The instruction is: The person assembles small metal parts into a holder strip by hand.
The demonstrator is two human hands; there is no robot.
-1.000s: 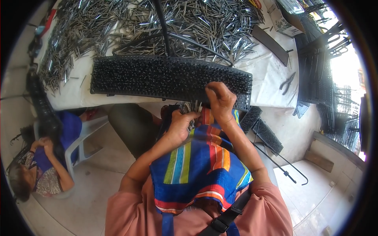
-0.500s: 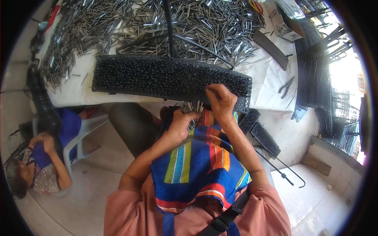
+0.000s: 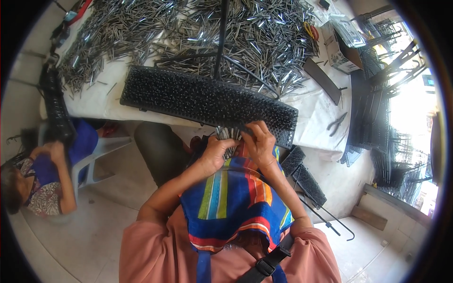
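Note:
My left hand [image 3: 216, 153] is closed around a bundle of thin metal strips [image 3: 228, 135], whose ends stick up above the thumb. Right beside the bundle is my right hand [image 3: 259, 144], fingers bent together at the panel's near edge; whatever is between them is too small or hidden to make out. In front of both hands a long black panel [image 3: 203, 96] lies slanted at the table edge, its surface densely covered with small dark pieces. A patch of bare holes shows at its right end.
A wide heap of loose metal strips [image 3: 264, 33] covers the white-covered table [image 3: 101, 104]. Pliers [image 3: 337, 124], a flat dark bar [image 3: 322, 80] and a cardboard box [image 3: 340, 53] lie to the right. More black panels [image 3: 309, 184] hang below. A co-worker [image 3: 47, 181] sits at left.
My right hand has come down and left from over the panel's surface to beside the bundle. My left hand keeps its grip. The whole view has shifted slightly.

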